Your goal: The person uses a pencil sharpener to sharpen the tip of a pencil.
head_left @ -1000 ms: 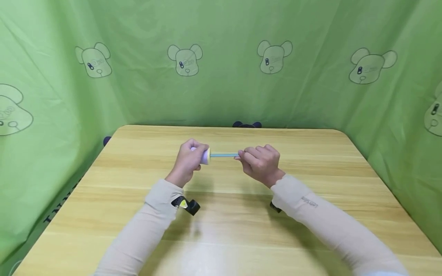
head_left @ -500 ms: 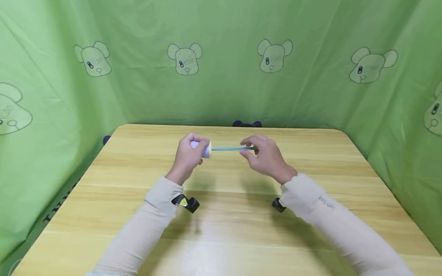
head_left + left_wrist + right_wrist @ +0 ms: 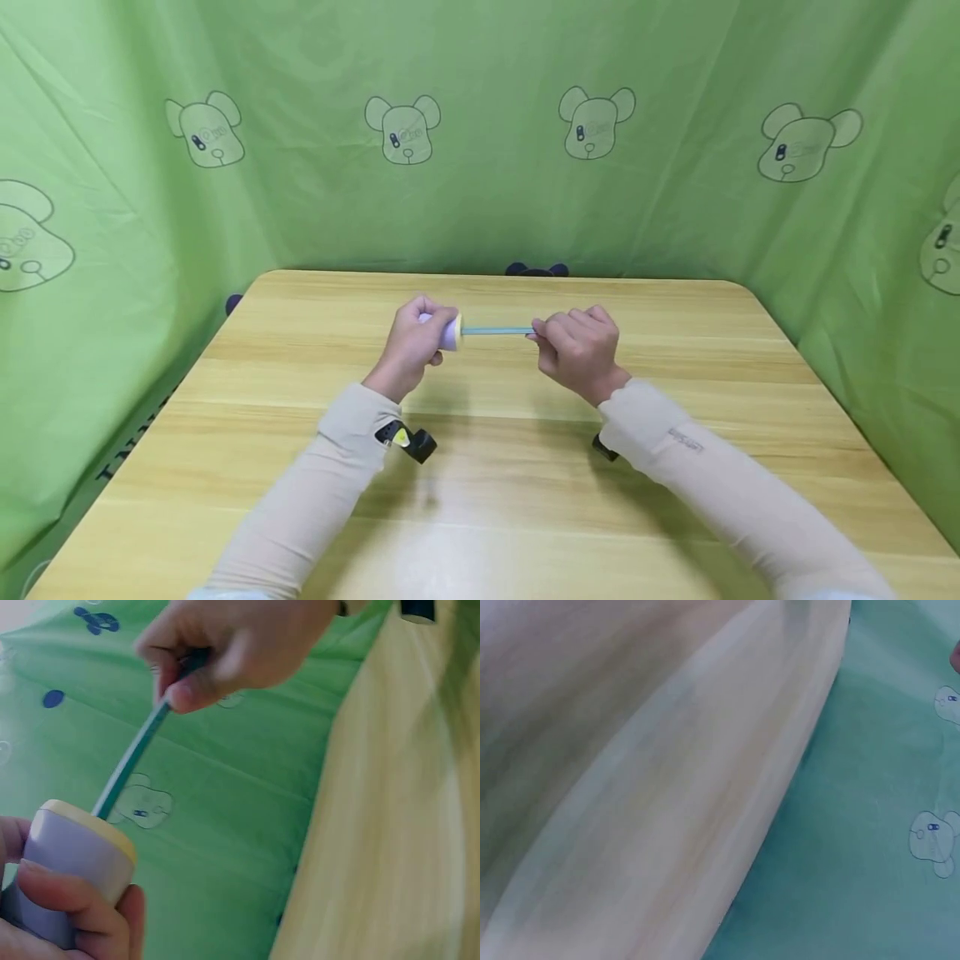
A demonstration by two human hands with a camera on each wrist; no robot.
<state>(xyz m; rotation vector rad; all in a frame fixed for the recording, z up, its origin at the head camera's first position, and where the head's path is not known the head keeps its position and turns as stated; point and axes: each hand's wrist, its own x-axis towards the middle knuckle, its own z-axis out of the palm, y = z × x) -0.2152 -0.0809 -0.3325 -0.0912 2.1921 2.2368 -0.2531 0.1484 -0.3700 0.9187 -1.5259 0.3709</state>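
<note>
My left hand (image 3: 407, 343) grips a small lavender pencil sharpener (image 3: 450, 333) with a yellow rim, held above the table. A teal pencil (image 3: 497, 331) runs level from the sharpener's yellow end across to my right hand (image 3: 580, 348). That hand pinches the pencil's outer end between thumb and curled fingers. In the left wrist view the fingers wrap the sharpener (image 3: 79, 851), and the pencil (image 3: 133, 757) enters its yellow top; its inserted tip is hidden. The right wrist view catches only a sliver of a hand at its right edge.
The wood-grain table (image 3: 480, 500) lies below both hands. Green curtains (image 3: 495, 208) printed with bear heads surround it at the back and sides. A black wrist camera (image 3: 420, 446) juts from the left sleeve, another (image 3: 604, 447) from the right.
Half a second ago the right hand's fingers were loosened and turned back, baring the pencil's dark end. Now they have closed round it and rolled forward again. The left hand keeps its grip.
</note>
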